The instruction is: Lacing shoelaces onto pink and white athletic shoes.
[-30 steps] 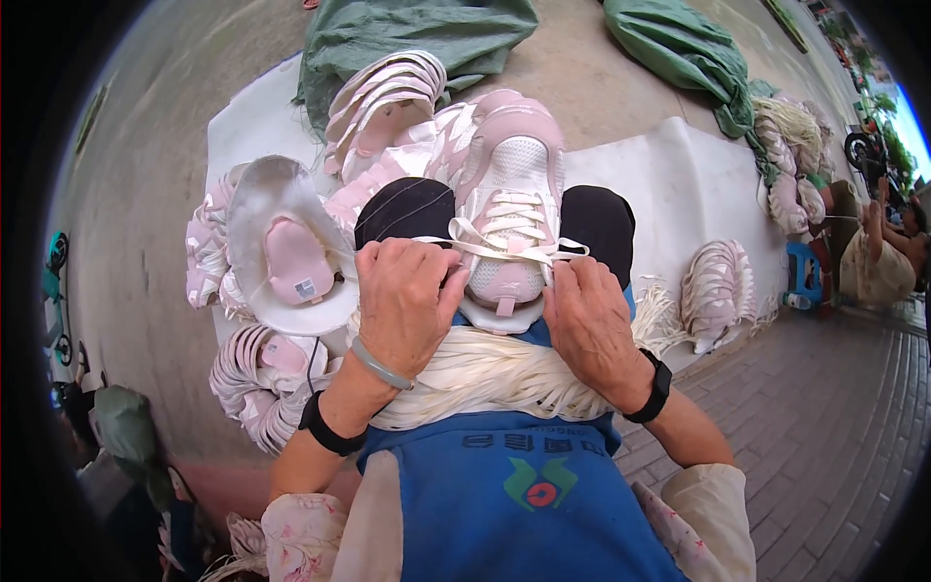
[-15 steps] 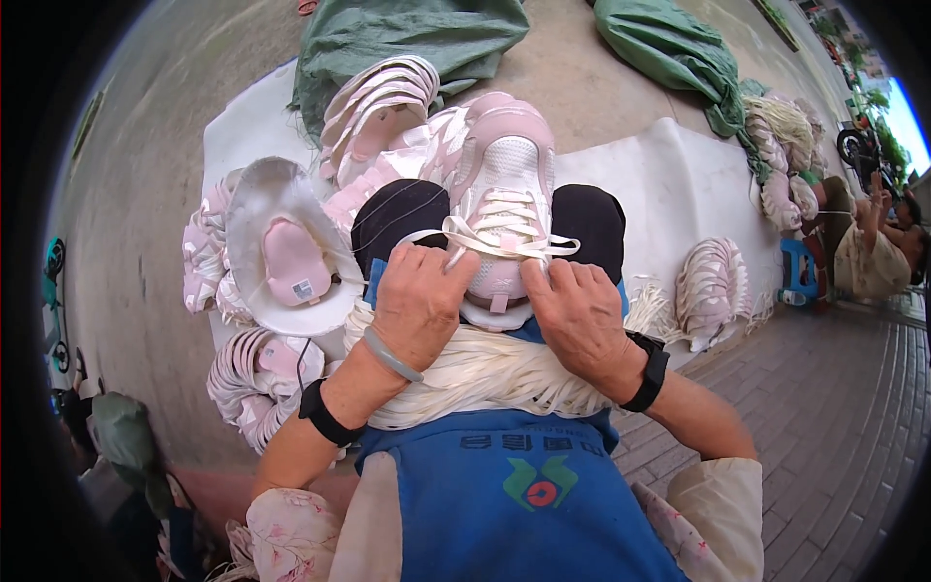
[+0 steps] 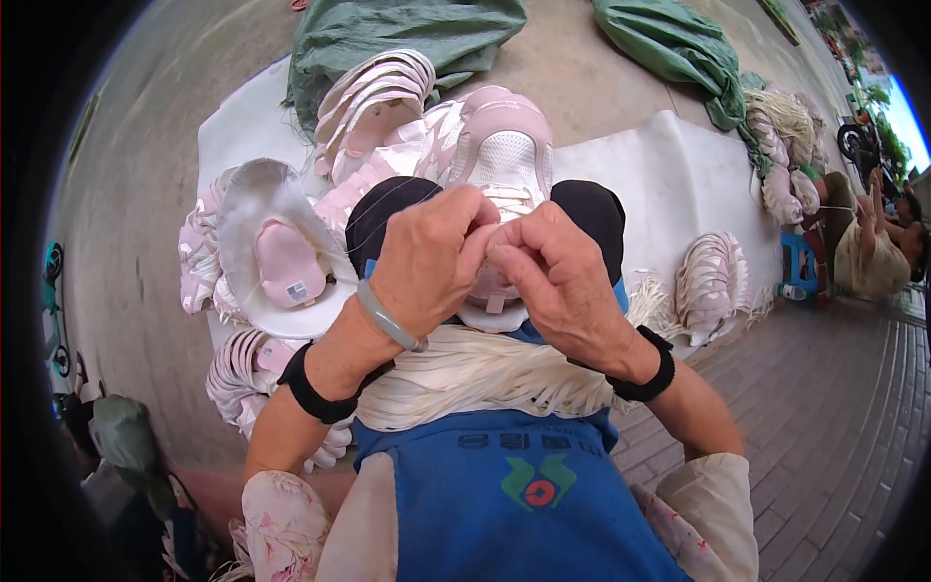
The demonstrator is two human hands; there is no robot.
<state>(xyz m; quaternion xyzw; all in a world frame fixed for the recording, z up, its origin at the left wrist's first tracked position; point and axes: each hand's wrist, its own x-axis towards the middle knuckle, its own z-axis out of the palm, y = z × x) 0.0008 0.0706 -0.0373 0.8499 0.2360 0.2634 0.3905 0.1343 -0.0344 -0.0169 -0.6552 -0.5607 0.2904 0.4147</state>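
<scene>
A pink and white shoe upper (image 3: 502, 145) lies between my knees with its toe pointing away from me. Cream laces run across its tongue, mostly covered by my hands. My left hand (image 3: 434, 254) and my right hand (image 3: 560, 276) meet over the laced part, thumbs and forefingers pinched together on the shoelace. The lace ends are hidden behind the fingers. Across my lap, under both wrists, lies a thick bundle of cream laces (image 3: 465, 378).
A white bowl-like tray (image 3: 242, 209) holding a pink insole-shaped piece stands at left, amid stacked pink and white uppers (image 3: 378, 97). Another stack of uppers (image 3: 713, 286) sits on the white sheet (image 3: 621, 175) at right. Green sacks (image 3: 407, 39) lie beyond; a person sits far right near a blue stool (image 3: 797, 264).
Both hands have come inward and together over the upper, from either side of its collar. The lace loops that showed between them are now covered by the fingers.
</scene>
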